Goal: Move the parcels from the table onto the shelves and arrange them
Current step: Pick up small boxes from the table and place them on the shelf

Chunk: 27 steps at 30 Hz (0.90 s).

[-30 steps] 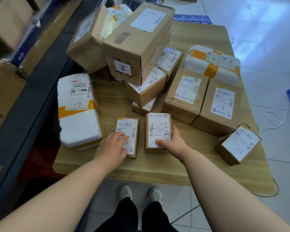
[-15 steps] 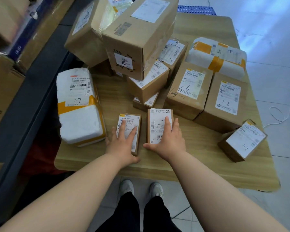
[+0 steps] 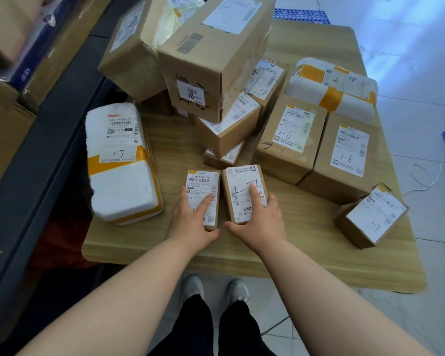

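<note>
A: The left hand [image 3: 190,223] and right hand [image 3: 258,223] had closed on the left small parcel [image 3: 203,182] and right small parcel [image 3: 238,181], lower centre.
B: Progress?
A: Barely begun, seemingly: the pile [image 3: 211,60] sat on the table [image 3: 293,255], off the shelves [image 3: 59,119].

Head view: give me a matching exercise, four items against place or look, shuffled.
Items:
1. foam box
2. biggest box
3. right hand
4. left hand

Place or look:
a. on the pen-marked small box
b. white with yellow tape
c. stacked highest
d. on the left small box

Pairs: 1-b, 2-c, 3-a, 4-d.
</note>
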Each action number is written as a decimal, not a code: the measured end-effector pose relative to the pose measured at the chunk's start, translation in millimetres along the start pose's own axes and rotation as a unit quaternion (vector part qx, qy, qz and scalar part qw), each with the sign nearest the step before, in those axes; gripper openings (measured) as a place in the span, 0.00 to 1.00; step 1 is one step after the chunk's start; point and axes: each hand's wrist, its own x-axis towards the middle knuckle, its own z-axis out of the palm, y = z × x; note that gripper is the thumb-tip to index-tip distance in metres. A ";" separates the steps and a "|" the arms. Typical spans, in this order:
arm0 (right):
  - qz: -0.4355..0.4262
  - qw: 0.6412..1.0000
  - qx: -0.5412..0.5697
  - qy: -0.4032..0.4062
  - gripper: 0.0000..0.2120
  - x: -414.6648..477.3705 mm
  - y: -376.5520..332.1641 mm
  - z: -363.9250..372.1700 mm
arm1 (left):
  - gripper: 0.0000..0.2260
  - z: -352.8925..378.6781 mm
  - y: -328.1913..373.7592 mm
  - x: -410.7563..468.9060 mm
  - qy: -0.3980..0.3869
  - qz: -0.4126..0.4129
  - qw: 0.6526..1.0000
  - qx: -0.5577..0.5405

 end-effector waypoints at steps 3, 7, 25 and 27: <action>-0.009 1.000 0.007 0.012 0.51 -4.1 2.1 -2.8 | 0.36 -3.0 0.4 -2.5 0.032 0.020 0.999 -0.003; -0.017 0.999 0.011 0.030 0.51 -12.7 3.8 -9.7 | 0.34 -13.7 -3.6 -12.0 0.079 0.057 0.995 0.028; -0.115 0.983 0.103 0.096 0.60 -31.7 -38.2 -41.4 | 0.49 -75.5 -21.1 -44.2 0.219 0.000 0.968 -0.123; -0.132 0.980 0.119 0.085 0.61 -29.4 -40.8 -47.8 | 0.52 -76.7 -19.6 -53.8 0.247 -0.026 0.959 -0.134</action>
